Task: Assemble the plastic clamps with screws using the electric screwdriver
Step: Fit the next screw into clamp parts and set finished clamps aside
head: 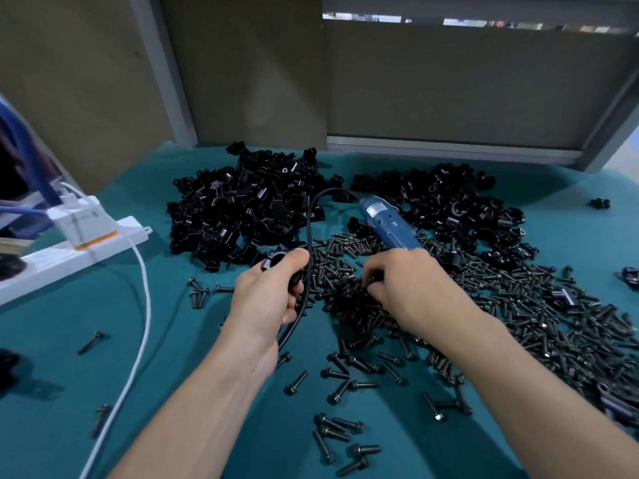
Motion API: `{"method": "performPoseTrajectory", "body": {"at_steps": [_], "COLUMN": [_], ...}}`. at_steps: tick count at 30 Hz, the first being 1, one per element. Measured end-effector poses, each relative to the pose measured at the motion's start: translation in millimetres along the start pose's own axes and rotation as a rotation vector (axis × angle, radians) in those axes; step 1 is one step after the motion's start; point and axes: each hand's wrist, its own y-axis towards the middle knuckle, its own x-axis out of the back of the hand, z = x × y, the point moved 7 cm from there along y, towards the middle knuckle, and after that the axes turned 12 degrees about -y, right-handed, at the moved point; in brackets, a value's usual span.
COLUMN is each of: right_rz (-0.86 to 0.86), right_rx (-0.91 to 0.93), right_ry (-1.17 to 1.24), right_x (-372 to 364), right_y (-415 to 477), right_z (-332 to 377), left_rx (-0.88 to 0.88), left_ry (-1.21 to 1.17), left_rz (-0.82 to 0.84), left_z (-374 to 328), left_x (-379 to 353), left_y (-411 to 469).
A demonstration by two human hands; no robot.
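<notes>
Left hand [266, 299]: fingers curled round 1 clamp [275, 260], mostly hidden.
Right hand [408, 288]: grips screwdriver [387, 223], bit hidden; fingertips [375, 271] buried among screws [518, 305].

Black plastic clamps lie in two loose heaps at the far side of the table, a left heap [242, 209] and a right heap [449, 202], with a few stray pieces off to the right. One clamp [276, 260] is pinched in the fingers of the left hand [266, 299]. Dark flanged-head screws [501, 305] spread in a broad pile in front of the right heap, thinning to scattered single ones toward the near edge and the left. The electric screwdriver [390, 223] is blue and tilted, its rear end pointing away. Its front end is hidden in the right hand [415, 288], which holds it, fingers curled down onto the screws. Its black cord [308, 233] loops from the rear down past the left hand.
</notes>
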Motion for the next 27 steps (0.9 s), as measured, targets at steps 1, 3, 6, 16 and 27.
{"method": "performPoseTrajectory", "body": {"at_steps": [1,3,6,16,27], "right_rz": [-0.035,-0.116,-0.175,-0.034,0.024], "right_rx": [-0.029,-0.1,-0.175,-0.083,0.0], "right_ry": [0.058,0.172,0.293,0.199,0.159], "right_x": [1.4,0.7,-5.7,-14.9,-14.9], "right_y": [-4.2,-14.2,-30.3,-2.0,14.6], "right_z": [-4.6,-13.5,-21.1,-2.8,15.5], "left_rx": [0.002,0.002,-0.015,-0.081,-0.102], "left_ry": [0.006,0.023,0.054,0.153,0.197], "left_rz": [0.003,0.009,0.028,0.023,0.016], "left_z": [0.6,1.7,2.0,-0.2,-3.7], "left_x": [-0.1,-0.1,-1.3,-4.3,-2.1], "left_y": [0.7,1.3,0.6,0.5,-1.3]}}
